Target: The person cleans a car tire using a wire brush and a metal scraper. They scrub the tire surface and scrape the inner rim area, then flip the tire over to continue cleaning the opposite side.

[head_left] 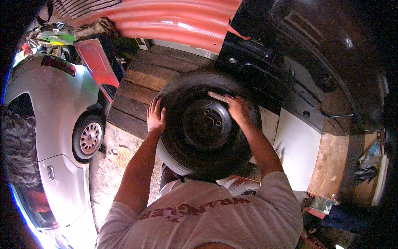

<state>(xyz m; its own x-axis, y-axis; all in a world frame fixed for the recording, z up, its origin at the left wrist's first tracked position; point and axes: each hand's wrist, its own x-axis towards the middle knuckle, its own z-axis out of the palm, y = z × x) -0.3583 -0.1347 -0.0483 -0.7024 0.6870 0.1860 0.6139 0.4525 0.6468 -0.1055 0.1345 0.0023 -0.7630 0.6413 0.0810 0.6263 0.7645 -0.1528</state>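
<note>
A black car wheel, tyre and dark steel rim together, lies in front of me at the edge of a plank-topped bench. Bolt holes and a round centre opening show in its rim. My left hand rests on the left side of the tyre, fingers stretched out and holding nothing. Over the upper right of the rim, my right hand is closed on a pale, narrow, flat piece that points left across the rim. Its exact kind is too unclear to tell.
A silver car stands at the left, near a red panel. Dark planks lie beneath the wheel. Behind are red corrugated sheeting and a large black panel. A white board is at the right; another tyre sits below.
</note>
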